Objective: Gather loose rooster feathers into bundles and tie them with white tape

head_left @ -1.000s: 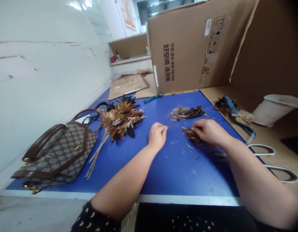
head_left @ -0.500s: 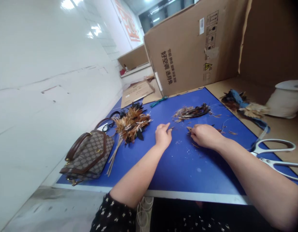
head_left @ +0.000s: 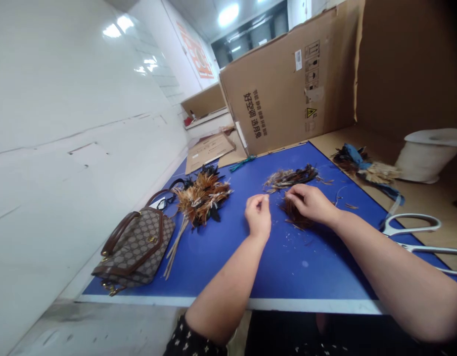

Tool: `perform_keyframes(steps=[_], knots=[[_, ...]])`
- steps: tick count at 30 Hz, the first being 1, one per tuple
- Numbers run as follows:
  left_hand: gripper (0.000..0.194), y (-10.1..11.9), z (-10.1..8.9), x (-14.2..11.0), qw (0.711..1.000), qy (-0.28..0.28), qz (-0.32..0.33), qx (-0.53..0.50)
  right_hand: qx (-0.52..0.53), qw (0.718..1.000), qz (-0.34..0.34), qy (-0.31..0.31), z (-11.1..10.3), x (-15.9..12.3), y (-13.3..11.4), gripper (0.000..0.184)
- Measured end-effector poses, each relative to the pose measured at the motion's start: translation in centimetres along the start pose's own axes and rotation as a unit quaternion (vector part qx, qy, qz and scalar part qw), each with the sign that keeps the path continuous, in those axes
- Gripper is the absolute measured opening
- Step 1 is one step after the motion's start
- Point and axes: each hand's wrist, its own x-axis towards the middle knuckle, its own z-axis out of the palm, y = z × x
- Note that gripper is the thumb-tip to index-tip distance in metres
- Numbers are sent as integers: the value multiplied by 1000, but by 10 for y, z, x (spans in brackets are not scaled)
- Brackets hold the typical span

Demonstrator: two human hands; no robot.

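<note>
My left hand [head_left: 258, 216] is raised over the blue tabletop with thumb and forefinger pinched together. What the pinch holds, if anything, is too small to make out. Just to its right, my right hand [head_left: 310, 203] has its fingers closed on brown feathers [head_left: 296, 218], which fan out below and left of the fingertips. The hand hides part of them. A loose pile of dark and tan feathers [head_left: 290, 178] lies right behind both hands. Left of my left hand rests a larger heap of orange-brown and black feathers [head_left: 202, 195] with pale stems [head_left: 175, 247] pointing toward me.
A patterned handbag [head_left: 139, 247] stands at the table's left edge. White-handled scissors [head_left: 412, 225] lie at the right, near a white spool [head_left: 421, 160] and a blue-wrapped feather bunch [head_left: 358, 158]. A large cardboard box [head_left: 280, 99] stands behind.
My left hand has shifted slightly right and closed into a tighter pinch. My right hand has turned, and more brown feathers show beneath it. The view has tilted a little.
</note>
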Motion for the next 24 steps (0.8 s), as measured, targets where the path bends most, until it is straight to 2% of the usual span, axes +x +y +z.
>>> perform_keyframes(steps=[4,9,13,24], knots=[[20,2,-10,-9,997,-76,7,-4,60,998,4,19,0,0,0,26],[22,11,-15,-10,988,-151,35,-16,111,994,-12,9,5,-1,-9,26],[29,10,-10,-15,975,-210,-38,-67,139,990,-20,-4,11,-2,-13,23],[32,1,-16,-12,969,-186,-134,-94,173,985,-4,29,22,-4,-17,24]])
